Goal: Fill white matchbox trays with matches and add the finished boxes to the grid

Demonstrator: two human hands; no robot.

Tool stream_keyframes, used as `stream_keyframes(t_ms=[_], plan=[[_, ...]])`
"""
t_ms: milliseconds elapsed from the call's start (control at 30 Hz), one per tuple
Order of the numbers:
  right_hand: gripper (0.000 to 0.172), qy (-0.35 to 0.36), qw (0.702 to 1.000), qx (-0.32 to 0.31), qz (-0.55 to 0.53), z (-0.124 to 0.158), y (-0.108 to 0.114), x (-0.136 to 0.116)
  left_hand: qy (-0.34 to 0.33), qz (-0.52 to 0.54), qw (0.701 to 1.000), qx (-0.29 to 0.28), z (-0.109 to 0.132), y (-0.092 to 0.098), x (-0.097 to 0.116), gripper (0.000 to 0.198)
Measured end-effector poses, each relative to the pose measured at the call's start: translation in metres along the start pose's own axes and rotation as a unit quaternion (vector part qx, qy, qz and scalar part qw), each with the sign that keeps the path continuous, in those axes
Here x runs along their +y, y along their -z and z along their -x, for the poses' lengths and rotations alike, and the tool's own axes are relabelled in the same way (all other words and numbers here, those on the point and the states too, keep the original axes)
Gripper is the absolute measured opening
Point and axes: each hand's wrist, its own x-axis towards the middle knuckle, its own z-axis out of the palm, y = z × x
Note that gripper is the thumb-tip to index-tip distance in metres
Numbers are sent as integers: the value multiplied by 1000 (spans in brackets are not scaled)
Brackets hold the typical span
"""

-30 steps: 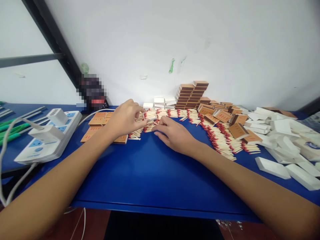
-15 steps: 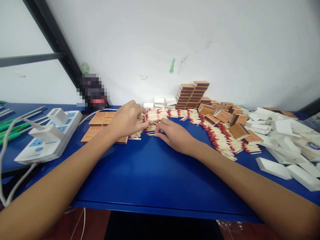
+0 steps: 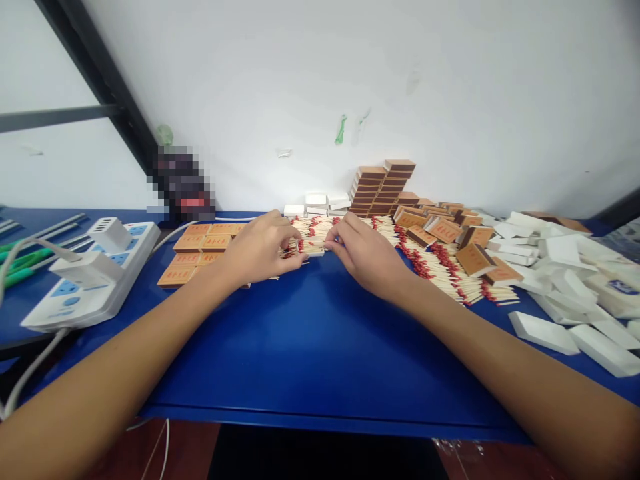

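Note:
My left hand (image 3: 267,248) curls its thumb and fingers around the left end of a white matchbox tray (image 3: 315,253), which lies among loose matches. Red-tipped matches (image 3: 316,230) show in and behind the tray, and I cannot tell exactly which are inside. At the tray's right end is my right hand (image 3: 367,257), thumb and fingers pressed together. Whatever is in that pinch is too small or hidden. Labelled matchboxes (image 3: 181,275) lie in rows left of my left hand, partly covered by it.
Closed matchboxes form a stack (image 3: 377,190) against the wall, beside a few white trays (image 3: 316,199). More matches (image 3: 443,270) and a pile of matchboxes (image 3: 445,230) spread rightward. White trays (image 3: 545,332) heap at far right. A power strip (image 3: 100,293) with cables stands left on the blue table (image 3: 310,360).
My right hand has shifted right and up, away from the left hand. My left hand has moved slightly right and down, and the tray between them shows more plainly. The view has shifted slightly.

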Motion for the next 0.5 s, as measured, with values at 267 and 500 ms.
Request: stream_keyframes(t_ms=[267,500], plan=[[11,13,999,-7,31,1,-4,-8,-21,23,999,7,1,-3,7,25],[18,20,999,31,-21,2,-3,-10,6,21,999,25,-1,2,-4,25]])
